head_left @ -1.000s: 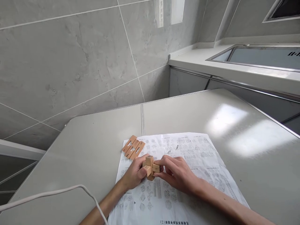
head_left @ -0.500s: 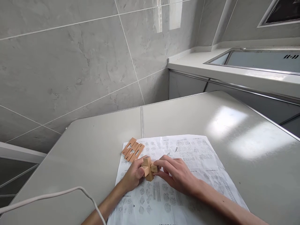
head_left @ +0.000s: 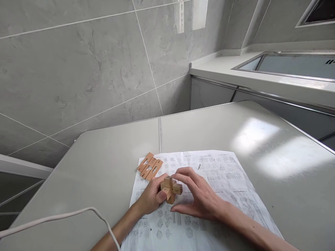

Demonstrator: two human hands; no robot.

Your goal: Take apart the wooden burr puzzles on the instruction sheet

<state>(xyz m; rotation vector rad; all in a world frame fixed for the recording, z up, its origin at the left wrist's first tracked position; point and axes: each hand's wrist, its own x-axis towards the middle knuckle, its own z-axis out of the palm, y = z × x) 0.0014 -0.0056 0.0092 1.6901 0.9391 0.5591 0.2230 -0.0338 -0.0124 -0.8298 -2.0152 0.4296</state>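
Observation:
A small wooden cross-shaped puzzle [head_left: 171, 188] of interlocked notched bars rests over a printed instruction sheet [head_left: 225, 181] on the grey table [head_left: 104, 174]. My left hand [head_left: 151, 197] is closed round its left side, thumb on a bar. My right hand [head_left: 199, 197] hovers just right of the puzzle with fingers spread and curved, fingertips near its right bar, holding nothing. Three loose notched wooden bars [head_left: 149, 166] lie side by side at the sheet's top left corner.
A white cable [head_left: 60, 218] crosses the table's near left corner. Behind the table stands a tiled grey wall [head_left: 78, 69]. To the right runs a counter with a steel sink [head_left: 293, 64]. The table's left edge drops off near a white ledge.
My right hand has let go of the puzzle's right bar and opened, its fingers now spread beside it. My left hand keeps its hold. The puzzle has shifted slightly.

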